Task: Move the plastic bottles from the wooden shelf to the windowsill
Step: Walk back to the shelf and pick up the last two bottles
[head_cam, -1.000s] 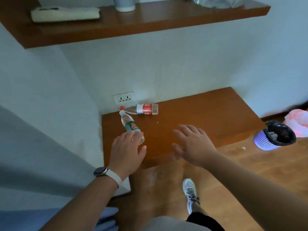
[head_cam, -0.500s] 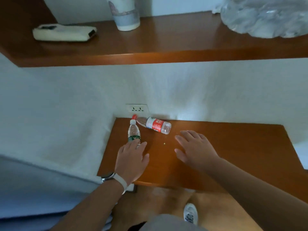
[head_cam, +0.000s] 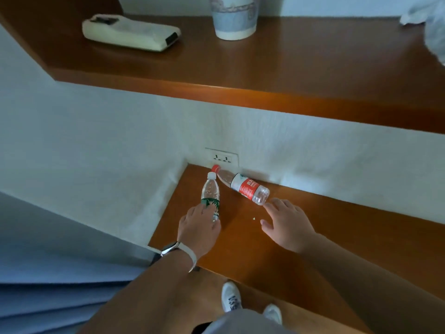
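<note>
Upper shelf (head_cam: 289,68): white remote (head_cam: 131,33), paper cup (head_cam: 233,18). Wall socket (head_cam: 221,158) below.

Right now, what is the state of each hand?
Left hand: open, fingers resting on the green-label bottle, not gripping it.
Right hand: open, empty, fingertips near the red-label bottle.

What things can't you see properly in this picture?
- Green-label bottle, head view: its bottom end is covered by the left hand, so whether the grip has closed is unclear.
- Cup on the upper shelf: its top is cut off by the top edge.
- Crumpled plastic: cut off by the right edge and blurred.
- Red-label bottle: the label print is too small to read.
- Windowsill: not in view.
</note>
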Action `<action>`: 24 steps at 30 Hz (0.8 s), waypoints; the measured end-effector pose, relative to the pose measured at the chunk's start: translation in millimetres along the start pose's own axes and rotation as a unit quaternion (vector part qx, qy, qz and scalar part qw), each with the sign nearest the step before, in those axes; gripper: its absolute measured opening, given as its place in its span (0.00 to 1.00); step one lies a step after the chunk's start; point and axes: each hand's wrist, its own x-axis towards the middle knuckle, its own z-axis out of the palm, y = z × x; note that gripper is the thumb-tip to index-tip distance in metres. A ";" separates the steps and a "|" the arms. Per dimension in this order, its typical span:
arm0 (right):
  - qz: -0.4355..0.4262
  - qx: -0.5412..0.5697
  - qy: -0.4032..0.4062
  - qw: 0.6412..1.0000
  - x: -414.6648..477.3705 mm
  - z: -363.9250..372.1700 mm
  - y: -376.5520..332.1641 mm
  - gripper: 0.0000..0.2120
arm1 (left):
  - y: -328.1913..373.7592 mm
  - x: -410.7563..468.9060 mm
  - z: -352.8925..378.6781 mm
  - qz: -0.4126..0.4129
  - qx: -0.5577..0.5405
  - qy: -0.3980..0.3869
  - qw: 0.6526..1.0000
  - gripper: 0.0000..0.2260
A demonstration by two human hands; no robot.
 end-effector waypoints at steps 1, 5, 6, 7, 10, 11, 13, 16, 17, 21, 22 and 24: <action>0.009 0.003 -0.001 1.000 2.3 2.4 -0.1 0.24 | -3.5 3.7 3.6 -0.017 -0.020 -0.006 1.000 0.15; 0.043 0.019 -0.025 0.999 25.7 5.5 0.4 0.26 | -22.8 23.8 20.5 -0.068 -0.079 -0.036 0.994 0.18; 0.055 0.024 -0.028 0.998 31.3 6.6 1.3 0.27 | -26.2 27.0 24.5 -0.075 -0.091 -0.042 0.992 0.18; 0.065 0.025 -0.027 0.997 37.6 8.2 1.5 0.27 | -29.5 29.9 28.0 -0.082 -0.105 -0.045 0.990 0.18; 0.081 0.032 -0.027 0.996 58.9 13.4 -0.3 0.30 | -38.0 39.4 38.7 -0.100 -0.148 -0.050 0.983 0.18; 0.083 0.036 -0.028 0.996 66.5 15.5 -1.0 0.31 | -39.6 42.6 41.1 -0.108 -0.161 -0.053 0.980 0.19; 0.087 0.042 -0.032 0.995 82.0 19.1 -3.4 0.32 | -40.6 48.6 46.0 -0.122 -0.187 -0.066 0.972 0.19; 0.090 0.047 -0.033 0.994 103.2 28.0 -10.7 0.31 | -39.9 56.0 54.5 -0.150 -0.231 -0.093 0.957 0.22; 0.093 0.050 -0.033 0.994 109.5 31.3 -13.2 0.31 | -39.7 58.2 57.2 -0.160 -0.244 -0.104 0.951 0.22; 0.108 0.049 -0.044 0.992 130.8 42.9 -17.9 0.31 | -41.6 64.1 63.1 -0.189 -0.278 -0.129 0.933 0.22; 0.110 0.048 -0.046 0.992 135.1 44.9 -18.4 0.31 | -41.9 65.0 62.8 -0.195 -0.290 -0.134 0.927 0.23; 0.116 0.053 -0.054 0.990 143.1 48.5 -19.5 0.31 | -42.7 66.7 62.7 -0.202 -0.308 -0.141 0.919 0.23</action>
